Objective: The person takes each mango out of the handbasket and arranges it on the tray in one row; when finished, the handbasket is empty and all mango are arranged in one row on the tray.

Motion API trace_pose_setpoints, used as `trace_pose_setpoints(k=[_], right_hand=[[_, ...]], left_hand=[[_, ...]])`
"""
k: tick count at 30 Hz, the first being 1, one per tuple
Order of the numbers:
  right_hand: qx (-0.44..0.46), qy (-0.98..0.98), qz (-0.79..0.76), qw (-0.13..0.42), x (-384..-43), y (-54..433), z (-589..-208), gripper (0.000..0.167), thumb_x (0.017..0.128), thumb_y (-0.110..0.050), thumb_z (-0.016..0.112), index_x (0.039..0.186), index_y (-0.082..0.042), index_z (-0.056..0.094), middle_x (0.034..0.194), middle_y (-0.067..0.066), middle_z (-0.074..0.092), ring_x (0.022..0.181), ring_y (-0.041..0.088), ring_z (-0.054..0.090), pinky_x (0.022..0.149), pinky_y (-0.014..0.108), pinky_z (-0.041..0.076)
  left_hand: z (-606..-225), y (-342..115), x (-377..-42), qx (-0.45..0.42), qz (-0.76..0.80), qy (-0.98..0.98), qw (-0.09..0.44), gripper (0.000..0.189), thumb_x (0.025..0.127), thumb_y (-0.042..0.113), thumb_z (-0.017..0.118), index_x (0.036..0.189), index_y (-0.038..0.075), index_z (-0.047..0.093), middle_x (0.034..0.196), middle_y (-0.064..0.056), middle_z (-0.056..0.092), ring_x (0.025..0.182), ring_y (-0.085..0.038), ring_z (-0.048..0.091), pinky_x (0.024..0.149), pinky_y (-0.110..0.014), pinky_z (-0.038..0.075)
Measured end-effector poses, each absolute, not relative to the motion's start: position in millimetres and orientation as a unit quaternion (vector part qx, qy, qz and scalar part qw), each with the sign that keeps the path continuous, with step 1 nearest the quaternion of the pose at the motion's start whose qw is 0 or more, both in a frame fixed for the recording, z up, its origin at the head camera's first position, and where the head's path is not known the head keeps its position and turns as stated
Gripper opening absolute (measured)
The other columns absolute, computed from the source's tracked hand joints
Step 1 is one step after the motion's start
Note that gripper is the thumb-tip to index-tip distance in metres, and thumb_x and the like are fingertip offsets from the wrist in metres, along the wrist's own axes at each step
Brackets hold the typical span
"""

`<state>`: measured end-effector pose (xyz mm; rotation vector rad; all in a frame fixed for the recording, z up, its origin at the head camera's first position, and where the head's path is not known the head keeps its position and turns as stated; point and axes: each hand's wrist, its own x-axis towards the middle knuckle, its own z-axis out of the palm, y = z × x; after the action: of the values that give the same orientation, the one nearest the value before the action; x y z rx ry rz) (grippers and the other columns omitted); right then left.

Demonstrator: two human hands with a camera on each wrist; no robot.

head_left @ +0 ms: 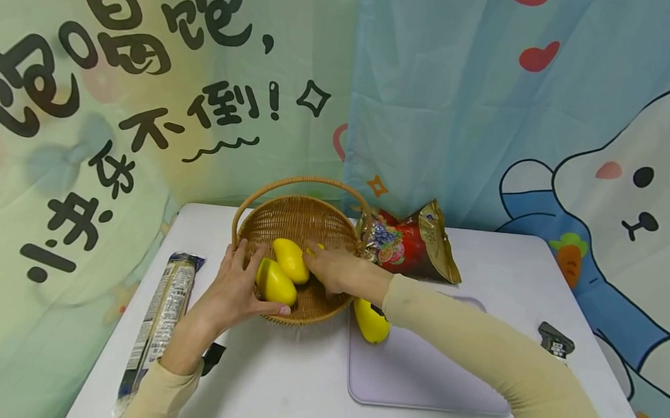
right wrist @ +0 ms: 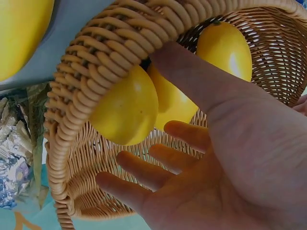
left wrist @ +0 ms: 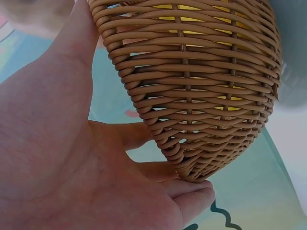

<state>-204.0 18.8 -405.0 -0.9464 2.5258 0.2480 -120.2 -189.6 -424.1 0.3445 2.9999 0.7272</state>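
Wicker basket (head_left: 297, 223) with arched handle sits on white counter (head_left: 280, 383), toward the back, middle. Left hand (head_left: 234, 292) holds basket's near-left rim: thumb along the front wall, fingers up the left side. Left wrist view confirms palm and thumb cupping the woven wall from outside (left wrist: 192, 96), yellow showing through the weave. Right hand (head_left: 332, 269) reaches over the basket's right rim, fingers spread and relaxed, tips at the fruit; grasping nothing as far as frames show. Right wrist view: fingers (right wrist: 158, 167) splayed open just beside the mangoes, apart from them.

Yellow mangoes in basket: one near front-left (head_left: 276, 283) close to left thumb, one behind it (head_left: 290, 259), a third mostly hidden by right hand. Right wrist view shows three inside (right wrist: 127, 108).

Fourth mango (head_left: 371, 321) lies outside basket, on pale purple cutting mat (head_left: 417, 377), just right of basket, partly under right forearm. Both forearms in beige sleeves.

Red snack bag (head_left: 418, 245) behind basket's right side, touching the handle base. Long packaged item (head_left: 161, 317) along counter's left edge. Small dark object (head_left: 555, 339) near right edge. Cartoon cloth backdrop (head_left: 488, 116) behind.
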Motion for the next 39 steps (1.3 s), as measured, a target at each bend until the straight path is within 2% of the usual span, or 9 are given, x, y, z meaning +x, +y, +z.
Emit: trace_pose_setpoints(k=[9,14,19,24,27,31,34,39], right_hand=[[-0.326,0.916,0.080,0.220,-207,22,-411,0.092,0.087,-0.015,0.081,0.161,-0.014,0.027,0.171,0.013,0.012,0.152,0.042,0.029,0.120,0.058,0.031],[-0.327,0.917,0.084,0.215,-208,23,-413,0.081,0.095,-0.007,0.069,0.162,-0.015,0.025,0.171,0.014,0.012,0.152,0.042,0.028,0.121,0.056,0.031],[-0.338,0.916,0.089,0.197,-209,23,-414,0.068,0.101,0.000,0.057,0.161,-0.013,0.028,0.170,0.016,0.017,0.151,0.042,0.031,0.120,0.052,0.034],[-0.339,0.917,0.084,0.194,-210,24,-418,0.068,0.101,0.002,0.056,0.161,-0.011,0.028,0.169,0.018,0.017,0.150,0.044,0.032,0.118,0.051,0.037],[-0.341,0.916,0.089,0.190,-210,25,-420,0.067,0.102,0.001,0.055,0.161,-0.010,0.027,0.169,0.018,0.018,0.148,0.044,0.035,0.113,0.052,0.043],[-0.345,0.916,0.086,0.187,-211,27,-420,0.076,0.096,0.000,0.065,0.161,-0.011,0.027,0.168,0.018,0.018,0.145,0.042,0.040,0.105,0.049,0.051],[-0.350,0.915,0.071,0.188,-212,30,-421,0.084,0.091,-0.004,0.074,0.161,-0.010,0.027,0.168,0.019,0.018,0.143,0.040,0.044,0.105,0.045,0.052],[-0.356,0.914,0.060,0.187,-216,33,-419,0.088,0.089,-0.012,0.079,0.160,-0.008,0.028,0.168,0.020,0.018,0.136,0.036,0.053,0.104,0.038,0.053]], left_hand=[[-423,-187,-121,0.110,0.232,0.966,0.021,0.124,0.070,0.063,0.085,0.161,0.007,0.024,0.162,-0.037,0.012,0.148,-0.063,0.008,0.111,-0.074,0.030],[-422,-187,-121,0.112,0.229,0.967,0.017,0.124,0.070,0.062,0.085,0.161,0.007,0.023,0.162,-0.038,0.012,0.148,-0.063,0.008,0.111,-0.074,0.029],[-422,-187,-121,0.112,0.228,0.967,0.013,0.124,0.070,0.062,0.086,0.161,0.008,0.023,0.162,-0.038,0.012,0.147,-0.064,0.009,0.110,-0.074,0.030],[-422,-188,-121,0.113,0.229,0.967,0.010,0.123,0.069,0.062,0.086,0.161,0.008,0.024,0.161,-0.038,0.013,0.147,-0.064,0.009,0.109,-0.074,0.031],[-422,-188,-120,0.114,0.231,0.966,0.008,0.122,0.069,0.061,0.087,0.160,0.008,0.026,0.161,-0.039,0.014,0.147,-0.064,0.009,0.108,-0.075,0.032],[-423,-189,-120,0.115,0.232,0.966,0.008,0.121,0.069,0.061,0.087,0.159,0.007,0.028,0.160,-0.039,0.015,0.147,-0.064,0.010,0.108,-0.075,0.032],[-424,-190,-120,0.115,0.232,0.966,0.010,0.120,0.069,0.061,0.087,0.159,0.007,0.028,0.161,-0.039,0.015,0.147,-0.064,0.010,0.108,-0.075,0.032],[-425,-192,-120,0.112,0.234,0.966,0.011,0.120,0.068,0.062,0.086,0.159,0.007,0.029,0.161,-0.039,0.014,0.147,-0.064,0.010,0.108,-0.075,0.032]])
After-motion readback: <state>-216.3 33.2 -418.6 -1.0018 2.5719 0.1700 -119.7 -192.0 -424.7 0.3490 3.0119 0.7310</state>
